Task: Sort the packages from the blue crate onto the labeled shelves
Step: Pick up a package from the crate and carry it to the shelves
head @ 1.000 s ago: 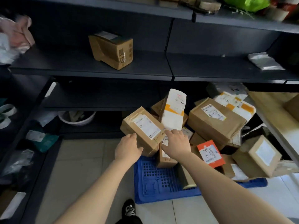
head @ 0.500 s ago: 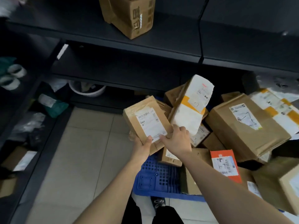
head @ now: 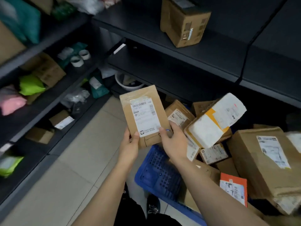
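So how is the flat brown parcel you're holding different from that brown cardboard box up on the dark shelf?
The flat brown parcel is thin as an envelope; the brown cardboard box is chunky. The parcel is held upright by the left hand and right hand; the box rests on the dark shelf. The parcel's face shows a large white label; the box's sides show small printed marks. Both are brown cardboard.
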Demonstrator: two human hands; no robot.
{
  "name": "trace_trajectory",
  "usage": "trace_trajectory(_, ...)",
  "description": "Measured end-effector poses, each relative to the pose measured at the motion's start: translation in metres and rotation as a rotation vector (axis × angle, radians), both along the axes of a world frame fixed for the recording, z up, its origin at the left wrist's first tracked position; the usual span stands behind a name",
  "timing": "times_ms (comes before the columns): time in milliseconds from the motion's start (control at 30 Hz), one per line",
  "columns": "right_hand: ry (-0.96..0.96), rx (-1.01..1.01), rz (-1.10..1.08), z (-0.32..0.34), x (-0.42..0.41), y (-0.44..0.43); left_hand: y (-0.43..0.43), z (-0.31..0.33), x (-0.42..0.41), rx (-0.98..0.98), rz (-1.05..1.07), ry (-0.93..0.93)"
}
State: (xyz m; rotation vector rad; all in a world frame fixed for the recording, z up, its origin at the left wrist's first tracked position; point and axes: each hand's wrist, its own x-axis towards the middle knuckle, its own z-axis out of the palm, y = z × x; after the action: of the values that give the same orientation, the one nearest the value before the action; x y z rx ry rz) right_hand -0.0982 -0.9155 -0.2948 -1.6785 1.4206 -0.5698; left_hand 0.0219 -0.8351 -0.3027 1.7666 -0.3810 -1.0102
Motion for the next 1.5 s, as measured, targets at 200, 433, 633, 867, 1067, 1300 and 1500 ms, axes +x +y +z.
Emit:
trace_trajectory(200,-0.149,-0.053,0.224,0.020,0.057,0.043,0.070,0.037,0.041,-0.063,0.292,-0.165)
trace_trajectory(433,-0.314,-0.028,0.487,0.048,0.135,0.125,0.178,0.077,0.083,-0.098,0.554,-0.241)
trace_trajectory(633,-0.377,-0.014,0.672,0.067,0.199,0.220,0.291,0.094,0.118,-0.044,0.676,-0.384)
trace_trajectory(867,-0.397,0.003,0.825,0.070,0.261,0.343,0.422,0.096,0.152,0.032,0.838,-0.427)
trace_trajectory(1067,-0.361,0.063,0.973,0.063,0.309,0.428,0.510,0.094,0.180,0.089,0.956,-0.412)
trace_trajectory(1300,-0.269,0.112,1.125,0.044,0.380,0.500,0.584,0.082,0.228,0.166,1.068,-0.368)
trace_trajectory(1500,-0.146,0.132,1.301,0.019,0.454,0.546,0.631,0.050,0.289,0.302,1.153,-0.323)
